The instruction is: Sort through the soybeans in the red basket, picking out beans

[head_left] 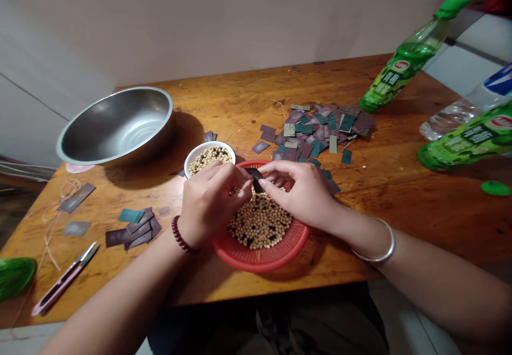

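Above a red plastic basket (260,266) full of small cream and black beads (260,222), my two hands meet. My right hand (306,191) pinches a small dark piece of what looks like sandpaper (258,179) between thumb and fingers. My left hand (214,198) is closed at the other edge of this piece, its thumb and forefinger pressed together; whether a bead is also between them is hidden. Just behind my left hand stands a white bowl (186,169) with more cream and black beads (212,158).
A steel basin (120,126) stands at the back left. Cut pieces (316,128) are heaped behind the basket, with a smaller stack (138,230) at left. A pink-handled cutter (66,280) lies near the front left. Green bottles (400,67) and a clear bottle (460,112) stand right.
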